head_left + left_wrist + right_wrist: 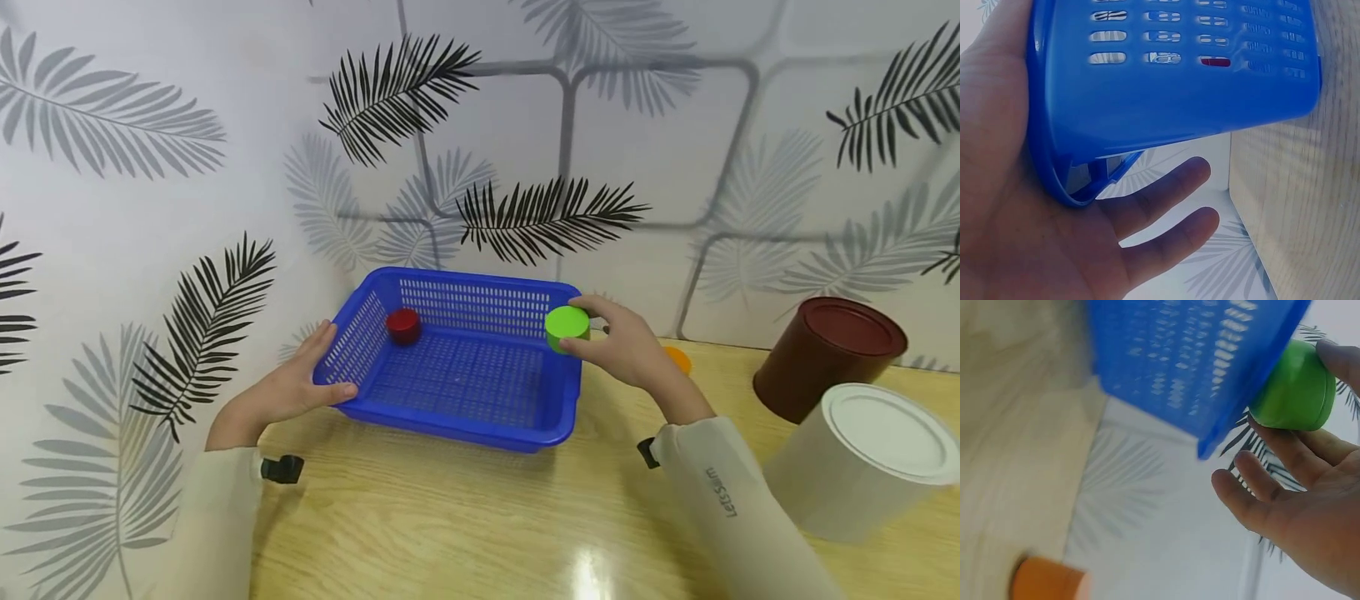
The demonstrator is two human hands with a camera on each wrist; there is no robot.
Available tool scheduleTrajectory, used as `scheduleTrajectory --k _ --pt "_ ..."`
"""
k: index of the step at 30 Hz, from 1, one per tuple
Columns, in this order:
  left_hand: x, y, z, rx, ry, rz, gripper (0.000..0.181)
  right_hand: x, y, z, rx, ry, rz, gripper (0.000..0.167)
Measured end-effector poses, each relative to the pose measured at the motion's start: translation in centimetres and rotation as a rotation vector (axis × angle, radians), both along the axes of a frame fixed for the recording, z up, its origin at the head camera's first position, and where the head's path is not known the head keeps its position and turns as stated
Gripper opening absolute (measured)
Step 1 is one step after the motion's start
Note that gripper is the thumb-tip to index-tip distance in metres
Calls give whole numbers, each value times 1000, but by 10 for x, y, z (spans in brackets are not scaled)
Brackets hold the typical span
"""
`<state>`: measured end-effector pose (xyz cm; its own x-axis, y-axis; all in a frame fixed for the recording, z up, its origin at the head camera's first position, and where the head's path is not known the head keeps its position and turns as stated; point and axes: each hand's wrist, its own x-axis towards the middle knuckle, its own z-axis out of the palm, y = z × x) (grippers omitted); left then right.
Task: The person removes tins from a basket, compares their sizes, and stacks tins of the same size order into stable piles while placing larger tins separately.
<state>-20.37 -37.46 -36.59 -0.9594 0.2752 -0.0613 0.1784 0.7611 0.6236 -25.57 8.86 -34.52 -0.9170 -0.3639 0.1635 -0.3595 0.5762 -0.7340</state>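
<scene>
In the head view, a blue plastic basket point(450, 427) with slotted walls sits on the wooden table. Against its left rim lies my left hand point(288, 385), thumb over the front corner. Two straight fingers point(1172, 240) extend past the rim in the left wrist view; the others are partly hidden. My right hand point(618, 346) pinches a small green round canister point(567, 325) between thumb and fingers at the basket's right rim. From the right wrist view, the green canister point(1294, 390) is level with the rim. A small red canister point(403, 327) sits inside, at the back left.
To the right stand a dark brown lidded can point(825, 358) and a larger white lidded can point(862, 458). A small orange canister point(678, 360) is partly hidden behind my right wrist. Leaf-patterned covering point(510, 125) rises behind the table point(450, 517) and along its left.
</scene>
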Motion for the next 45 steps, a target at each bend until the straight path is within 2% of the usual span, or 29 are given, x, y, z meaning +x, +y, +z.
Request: scheduleTrajectory --k 5,10,15,23,30,37,42,45 --pt "-1 2 2 20 -17 -3 114 7 24 -10 -95 19 -45 58" --pt "3 2 5 9 -39 2 113 14 51 -13 -28 6 -164 67" --pt "5 1 2 12 -67 3 112 18 78 -24 10 -76 -278 79" --pt "5 -1 -2 17 -70 -5 112 12 102 -40 15 -123 -368 80" --pt "4 0 1 1 -59 -14 112 8 109 -51 28 -182 -376 85" --pt "2 2 2 25 -37 -11 111 -1 112 -50 75 -211 -350 91" --pt "2 2 -1 42 -33 -12 111 1 112 -49 129 -299 -335 103" --pt "-1 2 -2 46 -32 -14 111 5 112 -46 127 -307 -344 111"
